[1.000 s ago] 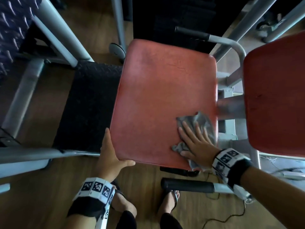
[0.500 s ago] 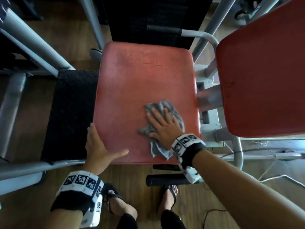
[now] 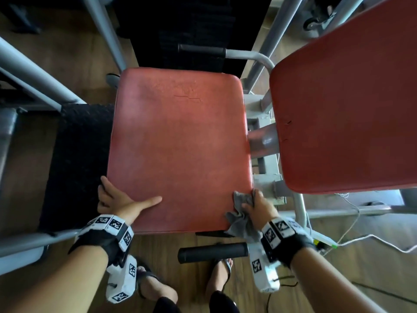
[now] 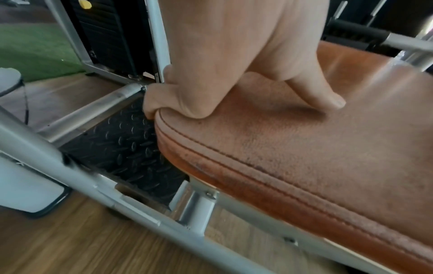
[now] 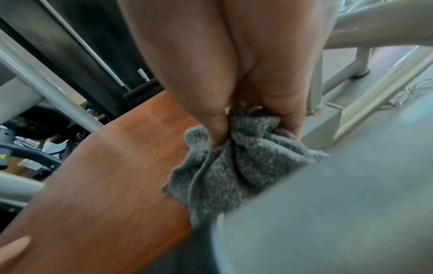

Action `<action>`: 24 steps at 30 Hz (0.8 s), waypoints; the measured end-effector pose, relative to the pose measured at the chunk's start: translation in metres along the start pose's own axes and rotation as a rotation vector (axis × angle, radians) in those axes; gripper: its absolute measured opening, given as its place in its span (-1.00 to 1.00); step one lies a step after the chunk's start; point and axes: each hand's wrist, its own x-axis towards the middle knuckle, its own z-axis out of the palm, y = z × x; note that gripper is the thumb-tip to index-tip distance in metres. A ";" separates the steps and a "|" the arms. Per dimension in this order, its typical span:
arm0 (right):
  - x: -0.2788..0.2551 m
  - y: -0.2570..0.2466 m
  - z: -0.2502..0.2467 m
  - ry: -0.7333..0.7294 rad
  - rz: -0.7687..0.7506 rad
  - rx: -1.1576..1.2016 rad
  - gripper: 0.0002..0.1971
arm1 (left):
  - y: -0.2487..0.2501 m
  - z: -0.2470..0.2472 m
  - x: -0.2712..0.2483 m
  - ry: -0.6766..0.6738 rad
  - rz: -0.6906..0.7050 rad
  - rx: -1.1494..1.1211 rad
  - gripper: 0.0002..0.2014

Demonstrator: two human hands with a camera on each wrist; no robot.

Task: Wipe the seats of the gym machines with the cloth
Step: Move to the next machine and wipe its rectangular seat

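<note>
Right hand (image 3: 259,206) grip pinching cloth (image 3: 240,220) at seat (image 3: 180,150) corner

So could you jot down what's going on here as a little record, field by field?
Place: gym floor, among grey metal machine frames
Seat being cleaned: worn red padded vinyl seat, cracked near its far edge
Cloth: crumpled grey terry cloth, at the seat's near right corner, partly hanging off the front edge
Right hand: grips the bunched cloth
Left hand: steadies the seat's near left edge, thumb on top, fingers round the side
Nearby: second red pad to the right; black foam handle below the seat
</note>
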 end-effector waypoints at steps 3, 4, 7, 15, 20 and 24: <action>-0.008 0.000 0.009 0.053 0.043 0.101 -0.57 | 0.001 -0.001 0.001 -0.007 -0.005 0.048 0.63; -0.003 -0.001 0.008 0.066 0.047 0.115 -0.59 | 0.001 -0.001 0.001 -0.012 -0.005 0.059 0.63; 0.022 -0.014 -0.004 0.121 0.029 0.169 -0.65 | 0.001 -0.001 0.003 -0.028 0.005 0.072 0.63; 0.001 -0.007 0.005 0.084 -0.042 0.149 -0.44 | 0.002 -0.002 0.002 -0.020 0.010 0.049 0.64; 0.035 -0.022 -0.006 0.181 -0.078 0.223 -0.61 | 0.002 -0.001 0.003 -0.016 0.017 0.054 0.64; 0.031 -0.033 -0.002 0.219 -0.124 0.202 -0.41 | 0.003 -0.001 0.005 -0.012 0.005 0.056 0.66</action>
